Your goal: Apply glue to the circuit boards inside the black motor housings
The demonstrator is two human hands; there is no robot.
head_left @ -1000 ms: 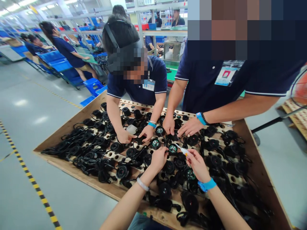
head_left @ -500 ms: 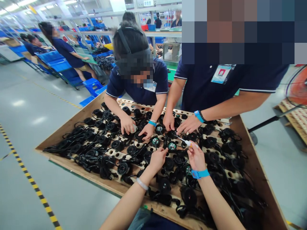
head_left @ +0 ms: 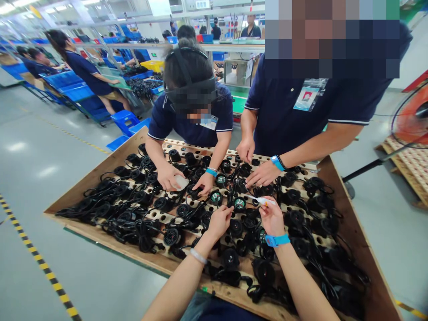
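My left hand (head_left: 220, 221) is closed, with thumb and fingertips pinched at the near left rim of a round black housing (head_left: 239, 203) that has a green circuit board showing inside. In my right hand (head_left: 271, 217) is a slim white tube-like tool (head_left: 265, 201) with a thin tip; its exact kind is unclear. The tip points left, just above and beyond that housing. Two more open housings with green boards, a nearer one (head_left: 216, 196) and a farther one (head_left: 221, 179), sit beside it. Black cables lie around them.
A wooden tray (head_left: 110, 243) holds several black round units on perforated wooden strips (head_left: 160, 216). Across it, one co-worker's hand (head_left: 171, 177) holds a whitish object (head_left: 181, 182); another co-worker's hand (head_left: 262, 173) rests among units. An orange fan (head_left: 409, 118) stands at right.
The white tool's tip has dropped slightly and lies flatter. My left hand stays put. The right co-worker's one hand has lifted from the units; the other co-worker's whitish object has shifted left.
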